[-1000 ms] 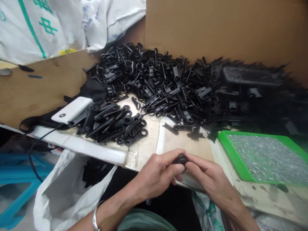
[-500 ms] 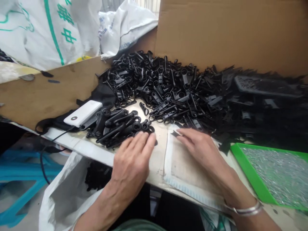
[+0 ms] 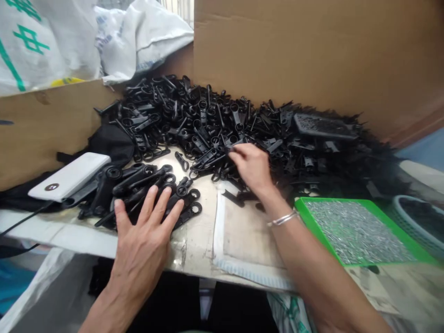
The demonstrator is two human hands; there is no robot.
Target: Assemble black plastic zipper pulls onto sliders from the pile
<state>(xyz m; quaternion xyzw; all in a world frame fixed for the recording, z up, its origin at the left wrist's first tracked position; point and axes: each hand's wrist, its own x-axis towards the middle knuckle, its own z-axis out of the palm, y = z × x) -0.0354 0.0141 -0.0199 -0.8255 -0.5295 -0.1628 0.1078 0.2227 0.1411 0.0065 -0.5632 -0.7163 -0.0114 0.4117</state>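
My left hand (image 3: 147, 226) lies with spread fingers on a small heap of black plastic ring-ended arms (image 3: 138, 185) near the table's front edge. Over the large pile of black plastic parts (image 3: 187, 111), my right hand (image 3: 255, 166) has thumb and forefinger pinched together on a black plastic part (image 3: 230, 150); its outline blends into the pile. Below that hand, a flat black piece (image 3: 232, 198) rests on the upper edge of a worn, white-edged pad (image 3: 253, 236).
A white power bank (image 3: 71, 175) with a black cable lies at left. On the right are a green tray (image 3: 300, 217) of small metal pins and a pale basket (image 3: 412, 226). Cardboard (image 3: 312, 51) walls the back; a grey tray (image 3: 324, 134) sits on the pile.
My right hand has left the flat black piece on the pad and moved up to the large pile. My left hand has spread its fingers over the small heap. The view has swung right.
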